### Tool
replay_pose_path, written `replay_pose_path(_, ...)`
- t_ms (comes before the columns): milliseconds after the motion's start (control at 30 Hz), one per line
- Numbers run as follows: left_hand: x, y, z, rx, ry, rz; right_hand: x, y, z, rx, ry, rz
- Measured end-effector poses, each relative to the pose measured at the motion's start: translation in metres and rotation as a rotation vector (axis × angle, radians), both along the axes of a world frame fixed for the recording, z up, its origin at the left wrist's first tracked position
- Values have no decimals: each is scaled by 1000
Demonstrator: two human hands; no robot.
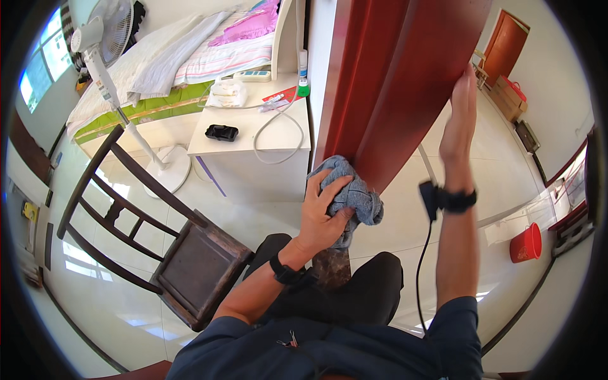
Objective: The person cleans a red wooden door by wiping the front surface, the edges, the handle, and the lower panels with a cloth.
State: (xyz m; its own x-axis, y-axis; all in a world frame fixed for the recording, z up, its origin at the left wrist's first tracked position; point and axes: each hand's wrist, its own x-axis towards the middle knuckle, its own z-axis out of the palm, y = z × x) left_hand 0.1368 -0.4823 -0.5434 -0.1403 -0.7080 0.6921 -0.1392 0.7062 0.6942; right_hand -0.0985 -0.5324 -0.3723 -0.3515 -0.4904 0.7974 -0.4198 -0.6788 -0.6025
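Note:
A crumpled grey cloth (354, 192) is gripped in my left hand (325, 209), pressed to the lower part of a glossy red-brown wooden door frame (403, 85). My right hand (461, 114) is raised higher, its palm flat along the frame's right edge and holding nothing. Part of the cloth is hidden beneath my left fingers. Both wrists wear black bands; a small black device with a cable is attached at the right one. Below the cloth, a brown marble-patterned strip (331, 268) shows between my knees.
On the left stands a dark wooden chair (199, 270), with a white pedestal fan (142, 142) behind it. A white bedside table (237, 142) holds a black tray, a cable and small items beside the bed (190, 61). A red bucket (526, 243) sits on the tiled floor at the right.

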Motion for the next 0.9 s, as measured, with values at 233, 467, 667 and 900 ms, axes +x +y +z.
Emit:
replay_pose_path(233, -27, -4, 68, 121, 282, -584, 73, 100, -145, 47, 76, 308)
replay_pose_path(467, -15, -12, 108, -55, -169, -568, 49, 93, -133, 138, -273, -99)
replay_pose_path(667, 2, -40, 84, -34, 327, 53, 52, 62, -24, -168, -131, 26)
replay_pose_path(900, -2, -85, 63, 30, 279, 76, 32, -11, 84, -279, 421, -356)
